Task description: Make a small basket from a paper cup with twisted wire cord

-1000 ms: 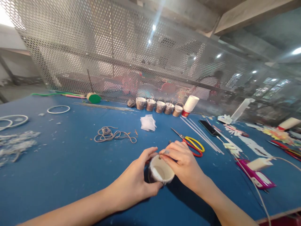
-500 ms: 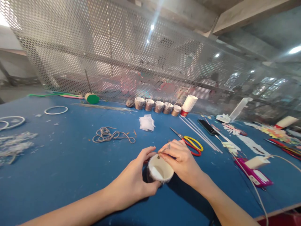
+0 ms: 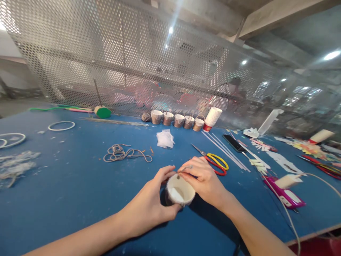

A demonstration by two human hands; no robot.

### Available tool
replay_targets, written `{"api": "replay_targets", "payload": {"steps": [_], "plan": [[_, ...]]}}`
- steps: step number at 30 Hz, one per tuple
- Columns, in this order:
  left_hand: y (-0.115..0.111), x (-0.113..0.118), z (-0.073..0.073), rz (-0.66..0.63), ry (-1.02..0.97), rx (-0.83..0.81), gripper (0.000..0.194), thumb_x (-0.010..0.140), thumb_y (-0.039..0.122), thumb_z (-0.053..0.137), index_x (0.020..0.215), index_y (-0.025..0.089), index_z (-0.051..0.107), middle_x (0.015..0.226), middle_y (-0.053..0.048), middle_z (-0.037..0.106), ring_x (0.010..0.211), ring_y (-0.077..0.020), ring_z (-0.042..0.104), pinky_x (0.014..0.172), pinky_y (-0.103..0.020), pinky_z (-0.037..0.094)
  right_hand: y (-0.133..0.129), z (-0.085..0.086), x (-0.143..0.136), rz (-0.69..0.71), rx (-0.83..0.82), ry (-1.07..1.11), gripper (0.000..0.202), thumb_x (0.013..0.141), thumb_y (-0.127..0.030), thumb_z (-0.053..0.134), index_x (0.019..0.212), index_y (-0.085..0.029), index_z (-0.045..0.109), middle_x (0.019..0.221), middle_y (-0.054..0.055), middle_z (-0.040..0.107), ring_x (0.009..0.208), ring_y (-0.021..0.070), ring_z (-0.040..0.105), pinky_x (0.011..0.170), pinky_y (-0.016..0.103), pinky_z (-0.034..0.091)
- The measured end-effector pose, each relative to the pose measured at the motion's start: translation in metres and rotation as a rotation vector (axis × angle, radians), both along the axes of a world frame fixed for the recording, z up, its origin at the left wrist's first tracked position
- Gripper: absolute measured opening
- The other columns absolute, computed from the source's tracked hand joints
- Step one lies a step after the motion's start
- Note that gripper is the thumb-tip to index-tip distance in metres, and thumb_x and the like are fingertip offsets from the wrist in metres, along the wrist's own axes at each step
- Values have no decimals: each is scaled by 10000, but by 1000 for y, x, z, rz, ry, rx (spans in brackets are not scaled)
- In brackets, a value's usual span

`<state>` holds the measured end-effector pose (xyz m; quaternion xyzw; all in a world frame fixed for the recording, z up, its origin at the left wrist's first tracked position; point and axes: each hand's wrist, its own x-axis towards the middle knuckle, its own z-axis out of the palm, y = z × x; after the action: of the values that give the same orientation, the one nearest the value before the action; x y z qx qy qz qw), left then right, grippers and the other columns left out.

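Observation:
My left hand (image 3: 149, 202) is wrapped round a small white-lined paper cup (image 3: 188, 188), thumb at its near side and fingers at its far left. The cup tilts so its inside faces me, and a greyish covering shows on its outer wall. At the far rim my right hand (image 3: 204, 179) is closed in a pinch. A short piece of grey cord (image 3: 186, 168) curves out above those fingers, and a small dark spot shows just inside the rim by the fingertips. The fingertips themselves are partly hidden.
Scissors (image 3: 213, 160) with red and yellow handles lie beyond my right hand. Tangled grey cord (image 3: 119, 153) and white squares (image 3: 165, 138) lie ahead. Several covered cups (image 3: 167, 119) and a paper-cup stack (image 3: 213, 117) line the mesh screen. A purple power strip (image 3: 286, 193) sits right.
The whole view has shifted slightly, with things sitting a little further left. Both hands keep their hold at the cup, and the grey cord shows more plainly above the right fingers.

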<state>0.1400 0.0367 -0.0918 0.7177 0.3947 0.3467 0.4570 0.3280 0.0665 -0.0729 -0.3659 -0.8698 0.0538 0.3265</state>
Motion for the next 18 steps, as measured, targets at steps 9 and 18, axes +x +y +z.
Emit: {"api": "replay_targets", "payload": {"steps": [9,18], "plan": [[-1,1,-1,17,-6,21,674,673,196,668,1276,227,370,1333,-99,544,1239,-250,503,1069,-398,382,1,1,0,16,2,6,134,875,-138,596,780,-197,670,794,9,714,719,164,560,692,344,350],[-3,1,-3,44,40,53,661,690,226,665,1274,227,357,1311,-100,563,1216,-244,527,1046,-383,413,2,-3,0,16,16,54,78,854,-148,633,806,-198,668,827,3,722,753,164,576,722,349,357]]}}
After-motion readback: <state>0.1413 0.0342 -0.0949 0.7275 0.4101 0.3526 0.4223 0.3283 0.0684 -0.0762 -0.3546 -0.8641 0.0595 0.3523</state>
